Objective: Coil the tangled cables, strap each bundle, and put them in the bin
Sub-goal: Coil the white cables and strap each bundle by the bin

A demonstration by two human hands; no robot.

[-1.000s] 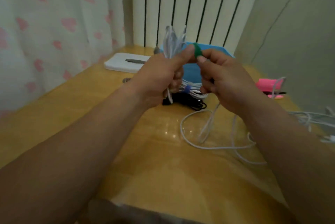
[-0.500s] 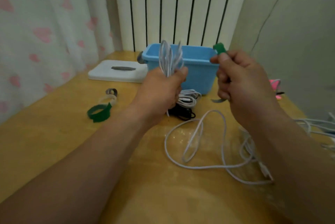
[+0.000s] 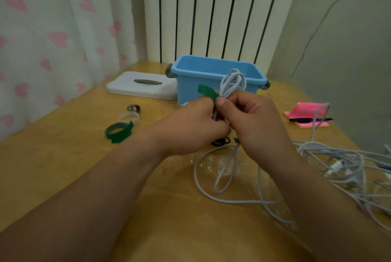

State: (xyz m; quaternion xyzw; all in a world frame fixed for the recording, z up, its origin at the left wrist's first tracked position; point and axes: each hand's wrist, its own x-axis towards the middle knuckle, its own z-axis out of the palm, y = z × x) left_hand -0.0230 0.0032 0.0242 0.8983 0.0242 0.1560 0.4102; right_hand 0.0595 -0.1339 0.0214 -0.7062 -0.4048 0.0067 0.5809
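Both hands meet in front of the blue bin (image 3: 213,66). My left hand (image 3: 190,124) and my right hand (image 3: 249,122) grip a coiled white cable bundle (image 3: 232,81) whose loops stick up above the fingers. A green strap (image 3: 208,92) lies across the bundle; my right thumb pins its end, and its free end points up and left. Loose white cable (image 3: 213,177) loops on the table below the hands. A dark cable (image 3: 221,141) shows just under my hands.
Spare straps lie to the left: a green ring (image 3: 117,131), a white one (image 3: 129,117), a grey one (image 3: 133,108). The white bin lid (image 3: 141,86) lies by the curtain. A tangle of white cables (image 3: 342,166) sits right; pink notes with a pen (image 3: 306,116) behind.
My right hand has brought the green strap back from the right onto the coil. The bundle has come down lower, and both hands have closed together around it.
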